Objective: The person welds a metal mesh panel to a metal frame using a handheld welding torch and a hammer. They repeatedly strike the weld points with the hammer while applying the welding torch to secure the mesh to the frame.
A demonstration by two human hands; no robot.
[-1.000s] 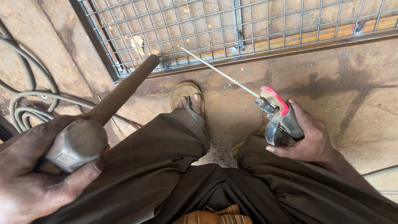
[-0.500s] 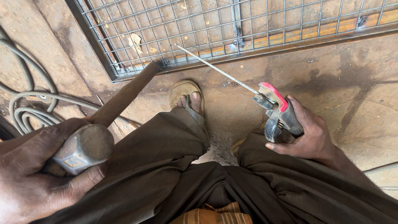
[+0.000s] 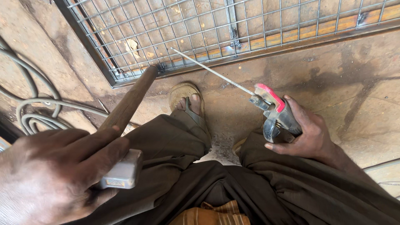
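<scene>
The left hand [image 3: 54,175] is closed around the steel head of a hammer [image 3: 121,170], with the wooden handle pointing away toward the mesh panel [image 3: 216,29]. The right hand [image 3: 306,133] is wrapped tight on an electrode holder [image 3: 273,110], its lever red, and a thin welding rod [image 3: 212,71] is clamped in it. The rod tip lies just above the lower frame bar of the panel, near the corner.

To do the weld well, I judge that the rod should meet the joint at a steady slant, with the wrist firm (the hammer kept well aside from the arc).

The panel is a grid of thin grey wire in a dark steel frame, lying flat on rusty brown sheet metal. The handle is smooth, round and brown. Grey cables [image 3: 33,112] curl at the left. A foot in a worn sandal [image 3: 186,98] rests just beside the frame.
</scene>
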